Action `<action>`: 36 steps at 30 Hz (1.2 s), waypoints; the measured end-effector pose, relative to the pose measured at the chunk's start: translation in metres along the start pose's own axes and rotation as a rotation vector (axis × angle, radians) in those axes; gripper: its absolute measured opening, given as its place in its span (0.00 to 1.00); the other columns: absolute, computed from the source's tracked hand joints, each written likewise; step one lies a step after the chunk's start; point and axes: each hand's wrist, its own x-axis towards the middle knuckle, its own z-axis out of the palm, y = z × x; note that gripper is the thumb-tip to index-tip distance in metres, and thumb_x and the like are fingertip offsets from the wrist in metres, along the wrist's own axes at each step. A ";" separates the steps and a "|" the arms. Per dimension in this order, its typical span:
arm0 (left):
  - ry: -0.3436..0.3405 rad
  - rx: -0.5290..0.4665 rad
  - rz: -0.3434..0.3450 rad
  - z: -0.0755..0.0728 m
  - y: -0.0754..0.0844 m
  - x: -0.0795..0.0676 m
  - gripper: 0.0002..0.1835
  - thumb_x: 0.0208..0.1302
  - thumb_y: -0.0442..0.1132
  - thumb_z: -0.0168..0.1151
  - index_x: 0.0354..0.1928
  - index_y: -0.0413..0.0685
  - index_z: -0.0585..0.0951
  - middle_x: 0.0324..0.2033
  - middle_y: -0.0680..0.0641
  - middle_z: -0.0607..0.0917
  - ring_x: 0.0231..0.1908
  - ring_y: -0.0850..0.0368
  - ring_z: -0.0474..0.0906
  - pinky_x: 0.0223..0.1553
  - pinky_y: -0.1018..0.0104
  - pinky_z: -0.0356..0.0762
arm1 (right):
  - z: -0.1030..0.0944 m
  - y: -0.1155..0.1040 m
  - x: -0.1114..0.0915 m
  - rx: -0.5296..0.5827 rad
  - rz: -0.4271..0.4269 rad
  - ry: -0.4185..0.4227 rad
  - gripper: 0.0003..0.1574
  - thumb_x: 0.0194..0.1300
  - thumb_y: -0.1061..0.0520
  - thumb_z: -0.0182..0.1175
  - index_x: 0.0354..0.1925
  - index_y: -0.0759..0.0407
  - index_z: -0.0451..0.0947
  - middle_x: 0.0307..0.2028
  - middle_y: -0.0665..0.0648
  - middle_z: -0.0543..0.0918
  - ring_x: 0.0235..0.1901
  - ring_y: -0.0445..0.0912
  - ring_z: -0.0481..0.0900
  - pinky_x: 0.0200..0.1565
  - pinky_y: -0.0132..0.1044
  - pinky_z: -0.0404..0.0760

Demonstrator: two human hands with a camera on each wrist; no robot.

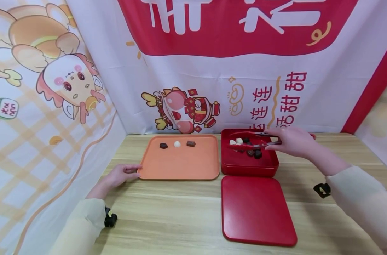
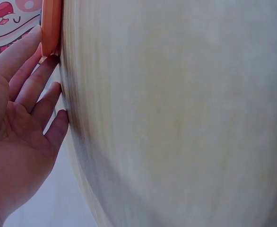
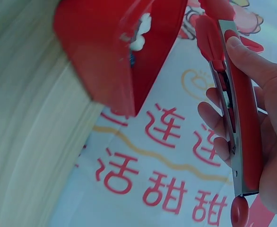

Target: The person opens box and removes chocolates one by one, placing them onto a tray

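In the head view, my left hand (image 1: 119, 174) is at the front left corner of an orange tray (image 1: 180, 166). In the left wrist view its thumb rests on the tray's rim, with fingertips against the side. My right hand (image 1: 293, 141) grips red-and-metal tongs (image 3: 242, 118). The tongs' red tips are over a square red box (image 1: 250, 170), spread apart with nothing seen between them. White and dark brown chocolates (image 1: 258, 154) lie inside the box. Along the tray's far side sit a dark round chocolate (image 1: 163, 145), a white chocolate (image 1: 177, 144) and a brown rectangular chocolate (image 1: 191, 143).
A flat red lid (image 1: 257, 210) lies on the wooden table (image 1: 168, 216), just in front of the box. The box stands close to the tray's right side. Printed cloth (image 1: 225, 88) hangs behind the table and along its left side.
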 end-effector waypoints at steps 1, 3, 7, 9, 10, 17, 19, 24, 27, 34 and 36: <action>0.001 -0.001 0.001 0.000 0.000 0.000 0.25 0.66 0.44 0.65 0.62 0.39 0.77 0.60 0.35 0.75 0.63 0.40 0.68 0.62 0.46 0.64 | 0.000 0.002 -0.002 0.000 0.004 -0.002 0.41 0.55 0.43 0.72 0.62 0.62 0.76 0.51 0.65 0.82 0.47 0.57 0.81 0.45 0.54 0.80; 0.002 -0.006 -0.001 0.000 0.000 0.000 0.25 0.66 0.43 0.65 0.62 0.39 0.77 0.60 0.35 0.75 0.63 0.40 0.68 0.62 0.46 0.64 | 0.000 0.006 -0.006 -0.003 0.001 -0.003 0.42 0.54 0.43 0.73 0.62 0.62 0.76 0.53 0.65 0.81 0.49 0.58 0.80 0.47 0.57 0.78; -0.002 -0.005 -0.002 0.000 0.000 0.000 0.26 0.66 0.44 0.65 0.62 0.39 0.77 0.61 0.35 0.75 0.63 0.39 0.67 0.63 0.45 0.63 | -0.001 0.013 -0.013 -0.032 -0.028 -0.002 0.43 0.52 0.44 0.74 0.61 0.64 0.76 0.53 0.66 0.81 0.51 0.61 0.79 0.48 0.59 0.78; -0.003 0.000 -0.002 0.000 0.000 0.000 0.26 0.66 0.45 0.65 0.62 0.40 0.77 0.61 0.35 0.74 0.63 0.39 0.67 0.63 0.45 0.63 | -0.001 0.016 -0.017 -0.053 -0.029 -0.009 0.42 0.51 0.43 0.74 0.59 0.64 0.77 0.52 0.66 0.81 0.50 0.61 0.80 0.47 0.59 0.78; -0.004 0.004 -0.003 0.000 0.000 -0.001 0.26 0.65 0.45 0.65 0.62 0.40 0.77 0.61 0.35 0.74 0.63 0.39 0.67 0.63 0.45 0.63 | -0.002 0.017 -0.018 -0.063 -0.027 -0.016 0.42 0.51 0.43 0.74 0.58 0.64 0.78 0.52 0.67 0.81 0.49 0.61 0.80 0.47 0.59 0.78; -0.004 0.008 0.001 0.001 0.000 0.000 0.26 0.65 0.45 0.65 0.62 0.39 0.77 0.60 0.35 0.75 0.62 0.39 0.68 0.62 0.46 0.65 | -0.005 0.024 -0.026 -0.101 0.013 -0.063 0.45 0.48 0.39 0.75 0.57 0.63 0.79 0.50 0.67 0.82 0.48 0.62 0.80 0.45 0.59 0.78; -0.002 0.006 0.001 0.001 0.000 0.000 0.27 0.65 0.45 0.65 0.62 0.39 0.77 0.60 0.35 0.75 0.63 0.39 0.68 0.62 0.46 0.64 | -0.005 0.025 -0.027 -0.101 0.023 -0.076 0.45 0.47 0.39 0.75 0.58 0.63 0.79 0.50 0.67 0.82 0.48 0.62 0.80 0.44 0.59 0.79; -0.002 0.007 -0.005 0.001 0.000 -0.001 0.27 0.65 0.46 0.65 0.62 0.40 0.77 0.61 0.35 0.74 0.63 0.38 0.66 0.63 0.44 0.63 | -0.004 0.024 -0.026 -0.102 0.028 -0.102 0.42 0.46 0.41 0.76 0.56 0.61 0.80 0.46 0.64 0.84 0.43 0.58 0.82 0.40 0.55 0.81; -0.008 0.003 -0.008 0.002 0.000 -0.002 0.26 0.66 0.46 0.65 0.62 0.40 0.76 0.61 0.35 0.74 0.64 0.37 0.66 0.63 0.44 0.63 | -0.003 0.022 -0.025 -0.116 0.024 -0.109 0.39 0.46 0.41 0.76 0.53 0.60 0.82 0.42 0.61 0.85 0.39 0.55 0.82 0.37 0.52 0.81; -0.007 -0.010 -0.011 0.002 0.001 -0.003 0.26 0.66 0.45 0.64 0.63 0.40 0.76 0.61 0.35 0.75 0.64 0.38 0.66 0.62 0.44 0.63 | -0.001 0.023 -0.023 -0.112 0.045 -0.134 0.37 0.47 0.40 0.76 0.50 0.60 0.83 0.36 0.56 0.85 0.34 0.50 0.82 0.33 0.48 0.81; -0.006 -0.010 -0.013 0.001 0.002 -0.003 0.26 0.66 0.45 0.64 0.63 0.40 0.76 0.61 0.35 0.75 0.64 0.38 0.65 0.62 0.44 0.63 | 0.000 0.024 -0.023 -0.113 0.045 -0.141 0.37 0.48 0.39 0.75 0.50 0.60 0.83 0.35 0.55 0.85 0.32 0.50 0.81 0.31 0.47 0.80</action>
